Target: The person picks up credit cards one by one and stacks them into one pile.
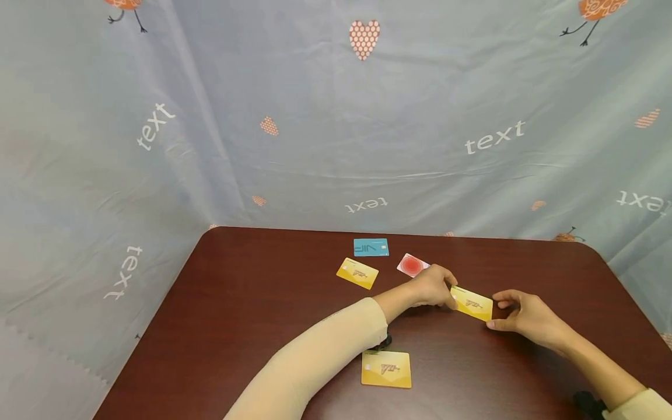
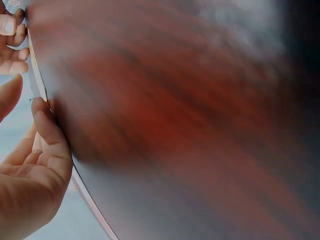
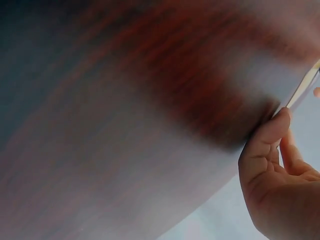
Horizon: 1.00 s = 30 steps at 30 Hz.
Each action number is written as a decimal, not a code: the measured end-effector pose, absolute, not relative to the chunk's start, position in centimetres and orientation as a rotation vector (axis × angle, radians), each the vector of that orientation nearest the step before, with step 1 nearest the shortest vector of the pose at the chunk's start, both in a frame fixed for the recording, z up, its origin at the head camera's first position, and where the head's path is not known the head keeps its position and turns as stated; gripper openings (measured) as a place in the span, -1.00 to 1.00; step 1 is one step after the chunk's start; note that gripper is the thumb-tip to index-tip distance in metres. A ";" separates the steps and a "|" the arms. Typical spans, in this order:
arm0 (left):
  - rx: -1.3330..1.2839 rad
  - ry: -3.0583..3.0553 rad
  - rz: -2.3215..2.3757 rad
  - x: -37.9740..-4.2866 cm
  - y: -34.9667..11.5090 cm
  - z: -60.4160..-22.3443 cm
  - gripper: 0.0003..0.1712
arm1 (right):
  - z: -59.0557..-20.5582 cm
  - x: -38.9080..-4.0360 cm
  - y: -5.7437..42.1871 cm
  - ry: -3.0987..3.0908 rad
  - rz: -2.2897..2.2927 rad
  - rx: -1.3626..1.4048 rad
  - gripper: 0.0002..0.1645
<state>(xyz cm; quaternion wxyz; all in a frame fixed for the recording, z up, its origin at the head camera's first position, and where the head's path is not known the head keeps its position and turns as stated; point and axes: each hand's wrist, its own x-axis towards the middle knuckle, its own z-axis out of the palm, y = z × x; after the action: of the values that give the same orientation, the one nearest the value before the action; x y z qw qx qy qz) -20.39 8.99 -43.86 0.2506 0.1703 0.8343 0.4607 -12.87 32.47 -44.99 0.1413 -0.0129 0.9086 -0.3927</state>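
A yellow card (image 1: 472, 303) lies between my two hands, right of the table's middle. My left hand (image 1: 433, 286) holds its left short end, thumb at the near corner and fingers at the far one. At the right end, my right hand (image 1: 535, 318) holds the card's corners between thumb and forefinger. Both wrist views show the card edge-on, with the left thumb (image 2: 45, 125) and the right thumb (image 3: 275, 127) against it. Whether the card touches the table cannot be told. Behind the left hand, a white card with red circles (image 1: 412, 265) is partly covered.
On the dark red-brown table (image 1: 252, 326) lie a blue card (image 1: 371, 247) at the back and a second yellow card (image 1: 357, 273) before it. A third yellow card (image 1: 386, 370) sits near the front, beside the left sleeve (image 1: 320, 356). A patterned grey-blue cloth (image 1: 315, 157) hangs behind.
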 end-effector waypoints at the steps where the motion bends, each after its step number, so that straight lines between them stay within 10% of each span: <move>1: 0.465 2.282 1.245 -20.4 9.2 -43.9 -0.41 | -45.0 -12.9 32.5 2.628 -1.127 -0.040 -0.02; 30: 0.596 2.608 0.812 -20.6 10.2 -44.0 -0.46 | -45.1 -13.8 31.8 2.673 -1.107 -0.042 -0.31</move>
<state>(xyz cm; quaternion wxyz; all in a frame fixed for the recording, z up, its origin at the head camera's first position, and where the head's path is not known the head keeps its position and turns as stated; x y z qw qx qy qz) -20.55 10.17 -44.04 0.1720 0.2100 0.9189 0.2862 -13.77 31.76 -45.10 0.1237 -0.0145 0.9168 -0.3795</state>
